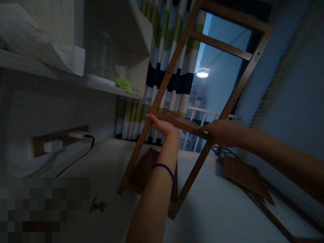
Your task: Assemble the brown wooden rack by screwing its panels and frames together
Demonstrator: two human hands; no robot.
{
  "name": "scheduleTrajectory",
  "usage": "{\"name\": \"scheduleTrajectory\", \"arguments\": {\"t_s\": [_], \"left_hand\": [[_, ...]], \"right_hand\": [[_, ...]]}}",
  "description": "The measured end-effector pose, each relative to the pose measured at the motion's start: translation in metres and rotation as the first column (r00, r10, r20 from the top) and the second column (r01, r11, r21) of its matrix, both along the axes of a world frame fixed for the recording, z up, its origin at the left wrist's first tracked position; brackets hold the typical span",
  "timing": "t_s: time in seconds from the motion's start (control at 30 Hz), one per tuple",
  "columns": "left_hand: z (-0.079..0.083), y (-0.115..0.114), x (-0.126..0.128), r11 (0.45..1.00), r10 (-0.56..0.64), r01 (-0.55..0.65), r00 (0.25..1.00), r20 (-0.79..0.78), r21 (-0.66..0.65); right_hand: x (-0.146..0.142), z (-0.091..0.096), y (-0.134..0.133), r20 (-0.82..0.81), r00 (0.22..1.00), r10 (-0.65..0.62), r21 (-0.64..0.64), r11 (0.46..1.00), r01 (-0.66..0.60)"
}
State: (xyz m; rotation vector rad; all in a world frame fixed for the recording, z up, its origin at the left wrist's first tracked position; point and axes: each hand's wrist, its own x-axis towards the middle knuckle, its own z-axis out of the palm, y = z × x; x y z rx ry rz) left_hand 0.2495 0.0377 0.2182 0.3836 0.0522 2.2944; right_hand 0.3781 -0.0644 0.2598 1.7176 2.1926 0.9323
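Observation:
A tall wooden shelf rack (170, 69) stands tilted in front of me, with two long side posts and several crosspieces. My left hand (164, 125) is at the left post, closed around the end of the middle shelf board (183, 122), wrist bent and a beaded bracelet on the forearm. At the other end of that board, my right hand (224, 132) grips the joint with the right post (194, 170); some of its fingers are hidden behind the wood. Lower down, a second board (144, 167) sits between the posts, partly covered by my left arm.
Loose wooden slatted parts (245, 175) lie on the right. Several small screws or fittings (98, 205) rest at lower left. A white wall shelf (121, 91) juts out above a power strip (62, 139) with plugged-in cables. Striped curtains (174, 81) hang beside the window.

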Motion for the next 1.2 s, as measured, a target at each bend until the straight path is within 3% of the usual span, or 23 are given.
{"name": "scheduleTrajectory", "arguments": {"t_s": [0.17,0.4,0.67,1.07,1.2], "left_hand": [[-0.008,0.001,-0.018,0.995,-0.092,0.089,0.994,0.064,0.047],[-0.023,0.011,-0.031,0.992,-0.127,0.127,0.986,0.105,0.004],[-0.028,0.007,-0.031,0.973,-0.217,0.226,0.961,0.174,-0.036],[-0.027,0.000,-0.033,0.971,-0.190,0.213,0.963,0.189,-0.108],[-0.027,0.000,-0.033,0.974,-0.182,0.202,0.969,0.170,-0.106]], "right_hand": [[-0.023,0.005,-0.001,-0.016,1.000,0.018,-0.016,1.000,-0.018],[-0.040,0.010,-0.002,0.033,0.998,0.061,-0.050,0.997,-0.059],[-0.035,0.008,-0.001,0.010,0.993,0.120,-0.032,0.992,-0.120],[-0.024,-0.001,-0.003,-0.076,0.980,0.182,0.051,0.983,-0.179],[-0.017,-0.007,-0.006,-0.061,0.965,0.253,0.159,0.957,-0.241]]}}
